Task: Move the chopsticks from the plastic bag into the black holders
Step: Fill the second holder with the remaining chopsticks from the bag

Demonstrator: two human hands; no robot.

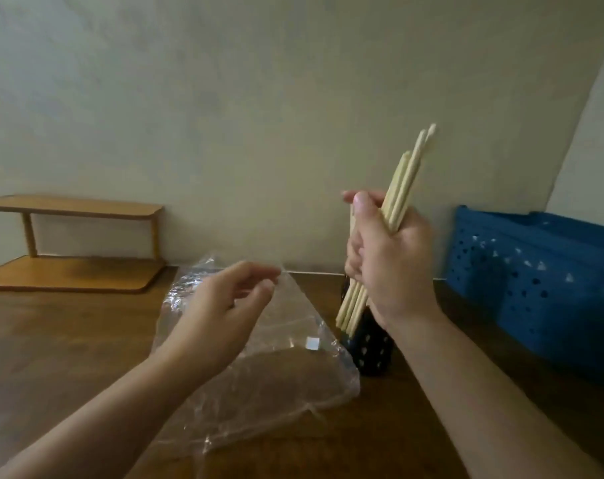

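The right hand (pixel 387 257) was curled round a bundle of chopsticks (pixel 402 188), gripping them near the middle, their upper ends fanned unevenly and their lower ends hanging just above the black holder (pixel 371 347), which stood on the table (pixel 68 340) partly hidden behind the wrist. The left hand (pixel 221 312) hovered with relaxed, half-bent fingers over the plastic bag (pixel 269 385); whether it touched the film could not be told. The bag looked emptied. To seat the bundle well, the sticks probably needed squaring up and tilting upright over the holder's mouth before the grip loosened, lest stray tips catch the rim. A blue perforated basket (pixel 535 281) stood near on the right.
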